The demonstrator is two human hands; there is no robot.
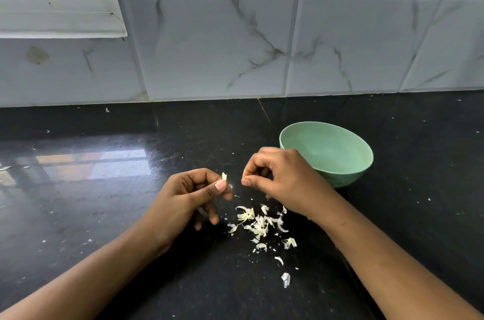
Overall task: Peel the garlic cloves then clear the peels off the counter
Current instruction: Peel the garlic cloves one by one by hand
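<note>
Between the two hands, just above the tabletop (104, 201), a small garlic clove (224, 176) stands nearly upright, pinched by the left hand (188, 196) between thumb and forefinger. Its free tip lies just left of the right hand (277, 178), whose thumb and forefinger are drawn together; whether they hold a sliver of skin is too small to tell. Loose peels (258, 225) lie scattered beneath both hands, with a green bowl (340, 149) behind the right one.

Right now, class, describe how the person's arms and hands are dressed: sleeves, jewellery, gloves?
The left hand and right hand are bare: no gloves, rings or bracelets show. Both forearms are uncovered to the frame's edge, no sleeve or watch. The left thumbnail looks short and unpainted.
</note>
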